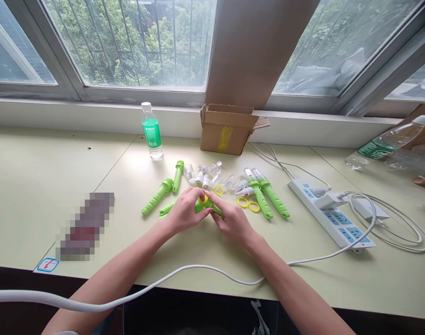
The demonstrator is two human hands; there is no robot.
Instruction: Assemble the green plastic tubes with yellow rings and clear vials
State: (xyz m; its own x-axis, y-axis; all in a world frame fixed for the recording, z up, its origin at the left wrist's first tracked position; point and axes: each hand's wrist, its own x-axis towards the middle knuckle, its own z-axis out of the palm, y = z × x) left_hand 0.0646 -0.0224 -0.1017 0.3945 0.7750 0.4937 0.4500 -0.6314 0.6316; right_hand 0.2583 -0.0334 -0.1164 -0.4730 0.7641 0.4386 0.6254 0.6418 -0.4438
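My left hand (186, 208) is closed, thumb and fingers curled about a yellow ring (204, 200) at the end of a green plastic handle (217, 210). My right hand (232, 218) is closed on that handle, its fingertips meeting the left ones. Fingers partly hide the ring and handle. Left of them lie loose green handles (157, 197). Behind the hands are several clear plastic caps (217, 177) and small white-ended parts (246, 191). Loose yellow rings (253, 207) lie just right of my right hand. Farther right rest two green handles with clear caps fitted (271, 193).
A water bottle (152, 132) and an open cardboard box (224, 132) stand near the window. A white power strip (333, 216) with cables lies right. A white cable (198, 266) crosses in front of my forearms. Another bottle (383, 145) lies tilted at far right.
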